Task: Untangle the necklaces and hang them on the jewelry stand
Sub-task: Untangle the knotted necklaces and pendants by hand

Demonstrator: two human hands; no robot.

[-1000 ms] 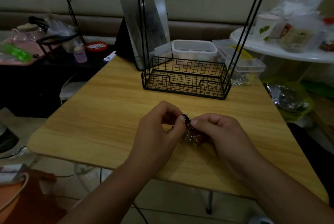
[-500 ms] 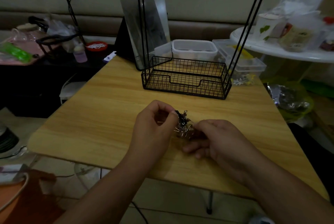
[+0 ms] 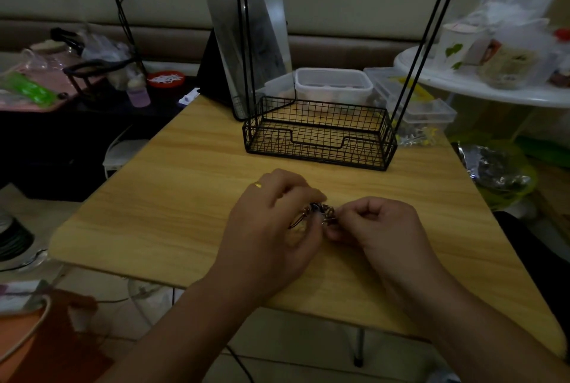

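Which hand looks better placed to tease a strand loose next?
Probably the right hand: it pinches the tangled necklaces at their edge, while the left hand holds the bundle.
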